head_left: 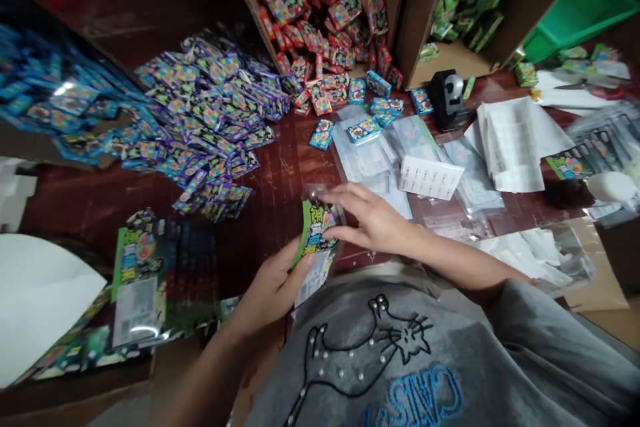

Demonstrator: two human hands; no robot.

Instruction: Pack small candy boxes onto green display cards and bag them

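Observation:
A clear plastic packet (316, 230) with a green edge and colourful print is held upright close to the grey shirt. My left hand (277, 280) grips its lower left side, with the thumb across the front. At its upper right, my right hand (367, 217) has the fingers at the top edge and the thumb against the printed front. Small blue boxes (321, 134) lie on the table beyond the packet. To the left, a heap of small purple packs (215, 100) spreads over the dark red wood.
Cardboard boxes hold red packs (345, 7) and green packs (470, 0) at the back. A black tape dispenser (447, 99), a sticker sheet (431, 177), white papers (513, 143) and a white-capped bottle (611, 187) lie right. Finished-looking packets (140, 280) are stacked left.

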